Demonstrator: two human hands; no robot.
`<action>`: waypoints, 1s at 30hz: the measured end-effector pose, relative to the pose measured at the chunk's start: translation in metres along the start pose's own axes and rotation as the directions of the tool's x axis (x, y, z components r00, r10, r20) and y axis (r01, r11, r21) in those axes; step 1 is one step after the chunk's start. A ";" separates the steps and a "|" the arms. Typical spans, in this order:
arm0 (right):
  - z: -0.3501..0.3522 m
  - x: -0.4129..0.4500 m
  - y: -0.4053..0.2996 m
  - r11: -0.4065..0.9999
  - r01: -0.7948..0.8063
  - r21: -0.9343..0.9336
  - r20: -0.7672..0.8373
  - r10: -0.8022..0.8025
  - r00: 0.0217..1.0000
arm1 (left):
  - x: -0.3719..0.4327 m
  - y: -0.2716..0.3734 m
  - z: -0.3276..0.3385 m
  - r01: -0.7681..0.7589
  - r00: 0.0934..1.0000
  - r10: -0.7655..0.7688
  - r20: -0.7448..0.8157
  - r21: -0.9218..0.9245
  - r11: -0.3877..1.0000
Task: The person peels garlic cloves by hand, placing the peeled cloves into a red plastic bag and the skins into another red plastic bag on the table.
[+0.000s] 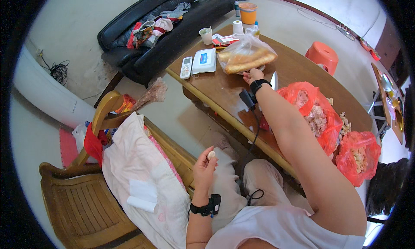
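Above my lap, my left hand pinches a pale garlic clove between thumb and fingers. My right hand reaches across the wooden table to the near side of a clear plastic bag with long bread in it. Its fingertips are partly hidden under the bread, so what they touch is unclear. A shiny blade, perhaps a knife, lies just right of that wrist. Farther right, a red plastic bag holds garlic bulbs, and another red bag holds peeled cloves.
A remote control, a wipes pack, a paper cup and a paper roll stand or lie at the table's far left. Beside me is a wooden bench with a pale quilt. A black cable hangs from my right wrist.
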State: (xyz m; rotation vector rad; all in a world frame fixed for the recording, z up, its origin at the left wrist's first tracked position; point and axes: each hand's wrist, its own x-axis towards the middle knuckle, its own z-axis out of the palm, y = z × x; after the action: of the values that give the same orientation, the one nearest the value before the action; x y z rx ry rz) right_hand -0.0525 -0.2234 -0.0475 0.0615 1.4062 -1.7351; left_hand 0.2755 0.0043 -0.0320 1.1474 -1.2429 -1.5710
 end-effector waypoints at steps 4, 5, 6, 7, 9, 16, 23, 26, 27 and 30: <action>-0.008 0.013 0.008 0.997 -0.007 0.073 0.030 0.004 1.000 | 0.002 0.010 0.012 -0.022 1.000 0.022 0.013 0.033 0.999; -0.011 0.014 0.007 0.997 -0.006 0.078 0.026 0.004 1.000 | 0.003 0.014 0.016 -0.019 1.000 0.018 0.023 0.029 0.999; -0.010 0.012 0.004 0.992 -0.010 0.128 0.049 0.004 0.999 | 0.005 0.016 0.018 -0.017 1.000 0.016 0.027 0.032 0.999; -0.019 0.016 -0.006 0.983 0.000 0.182 0.054 -0.010 0.998 | 0.009 0.016 0.026 -0.037 0.998 0.034 0.051 0.047 0.998; -0.024 -0.003 -0.013 0.987 0.006 0.161 0.196 -0.038 0.980 | 0.011 0.024 0.038 -0.051 0.996 0.046 0.077 0.070 0.996; -0.112 -0.261 -0.025 0.893 0.438 -0.099 0.804 -0.187 0.564 | 0.009 0.057 0.084 -0.262 0.959 0.264 0.104 -0.037 0.964; -0.221 -0.279 -0.022 0.815 0.573 -0.086 0.658 -0.385 0.647 | -0.018 0.073 0.176 -0.650 0.760 0.518 0.393 0.461 0.604; -0.245 -0.254 -0.025 0.797 0.603 0.024 0.557 -0.512 0.654 | -0.014 0.060 0.210 -0.698 0.709 0.526 0.469 0.360 0.620; -0.251 -0.252 -0.029 0.800 0.600 0.028 0.547 -0.514 0.660 | -0.012 0.054 0.218 -0.698 0.708 0.519 0.479 0.361 0.619; -0.270 -0.248 -0.042 0.900 0.436 0.009 0.477 -0.386 0.789 | -0.010 0.047 0.236 -0.672 0.695 0.481 0.534 0.245 0.699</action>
State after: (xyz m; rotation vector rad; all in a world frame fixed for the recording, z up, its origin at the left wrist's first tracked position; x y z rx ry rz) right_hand -0.0517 0.1390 0.0196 -0.7344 1.1884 -1.8515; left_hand 0.0528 0.0627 0.0401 0.5123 -2.0950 -1.0862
